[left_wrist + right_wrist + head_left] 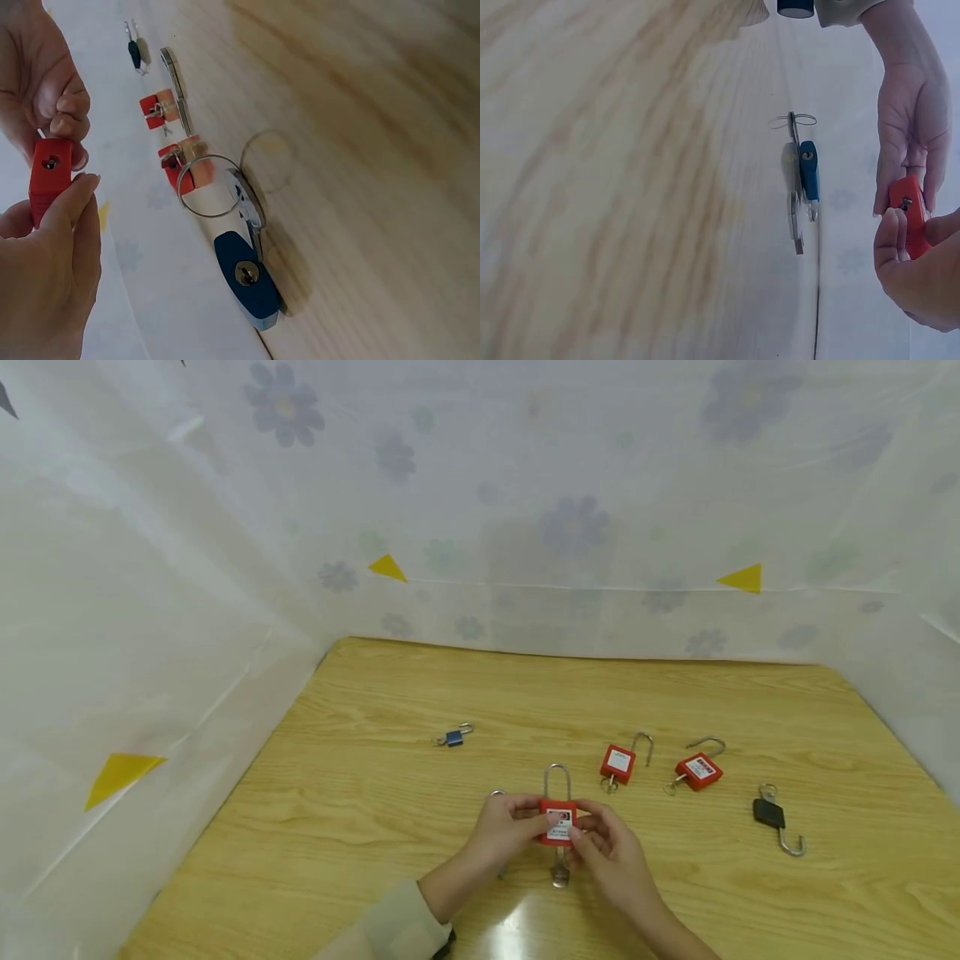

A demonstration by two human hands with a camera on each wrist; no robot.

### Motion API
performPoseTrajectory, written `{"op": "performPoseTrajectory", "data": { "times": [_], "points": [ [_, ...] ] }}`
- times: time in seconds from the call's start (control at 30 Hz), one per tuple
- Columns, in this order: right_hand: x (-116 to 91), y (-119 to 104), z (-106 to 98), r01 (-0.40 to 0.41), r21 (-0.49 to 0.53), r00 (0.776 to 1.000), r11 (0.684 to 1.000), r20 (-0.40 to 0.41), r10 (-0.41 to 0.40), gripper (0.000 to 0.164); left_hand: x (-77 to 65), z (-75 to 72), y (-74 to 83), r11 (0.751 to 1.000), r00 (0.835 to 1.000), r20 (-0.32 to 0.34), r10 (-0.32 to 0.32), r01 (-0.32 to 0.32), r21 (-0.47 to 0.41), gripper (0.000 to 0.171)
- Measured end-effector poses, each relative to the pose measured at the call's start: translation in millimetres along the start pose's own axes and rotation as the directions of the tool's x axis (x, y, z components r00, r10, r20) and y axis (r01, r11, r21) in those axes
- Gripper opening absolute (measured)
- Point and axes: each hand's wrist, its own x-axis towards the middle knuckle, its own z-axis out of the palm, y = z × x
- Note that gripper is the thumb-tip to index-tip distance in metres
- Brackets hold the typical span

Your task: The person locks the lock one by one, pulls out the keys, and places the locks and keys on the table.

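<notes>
A red padlock with a white label is held upright over the table. Its silver shackle points away, both legs running down to the top of the body. My left hand pinches its left side, thumb across the label. My right hand grips the right side, thumb on the lower label corner. In the left wrist view the keyhole side of the red padlock faces the camera. A silver key shows just below the padlock. Partly hidden under my left hand is a blue padlock with a key and ring.
Farther back lie a small blue padlock and two red padlocks, one nearer and one farther right, with open shackles. A black padlock lies at the right. White flowered sheeting encloses the wooden table.
</notes>
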Motion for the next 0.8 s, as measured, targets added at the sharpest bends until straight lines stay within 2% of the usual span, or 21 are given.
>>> {"op": "performPoseTrajectory", "data": {
  "times": [0.23,0.4,0.53,0.8],
  "points": [
    [10.5,6.2,-7.7,-0.061,0.013,0.998,0.998,0.01,0.061,0.034,2.8,6.5,1.1,0.996,0.995,-0.058,0.083,-0.082,0.025,0.04],
    [19.9,9.0,-9.6,-0.129,-0.008,0.992,0.992,0.014,0.129,0.034,5.9,8.9,-0.1,0.994,0.988,-0.105,0.111,-0.11,0.01,0.043],
    [24.9,12.7,-7.3,-0.163,-0.031,0.986,0.986,0.011,0.164,0.033,8.7,8.3,-1.5,0.995,0.99,-0.107,0.097,-0.095,0.024,0.042],
    [31.3,20.8,-1.4,-0.236,-0.061,0.972,0.97,-0.018,0.236,0.031,18.9,6.3,-5.7,0.99,0.997,-0.068,0.038,-0.028,0.141,0.041]
  ]
}}
